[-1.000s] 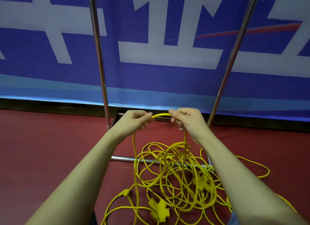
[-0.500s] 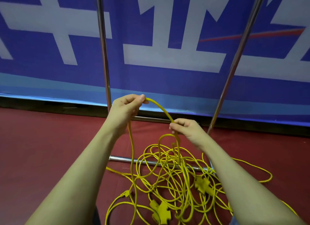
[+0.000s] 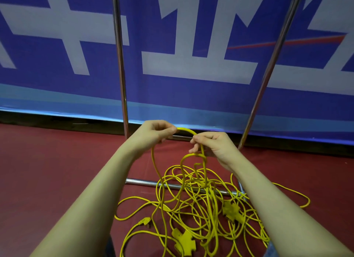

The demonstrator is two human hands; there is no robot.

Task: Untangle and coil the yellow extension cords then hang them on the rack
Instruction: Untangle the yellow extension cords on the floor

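Hands: left hand (image 3: 155,132) and right hand (image 3: 212,143) each pinch one cord strand, likely to draw it free.
Cords: yellow extension cords (image 3: 191,203) lie tangled on the floor (image 3: 47,170) at the rack (image 3: 119,65) base; none hung.
Count: two socket blocks (image 3: 183,241), one plug (image 3: 144,222); cord number unclear.

Your cords (image 3: 193,197) are bright yellow all through, and so are their cross-shaped sockets (image 3: 183,241) and plug (image 3: 144,222). You stand on a dark red floor (image 3: 47,170). The rack (image 3: 119,65) before you is shiny silver metal; the banner (image 3: 191,96) behind it is deep blue with white strokes, a thin red streak and a pale blue lower band.
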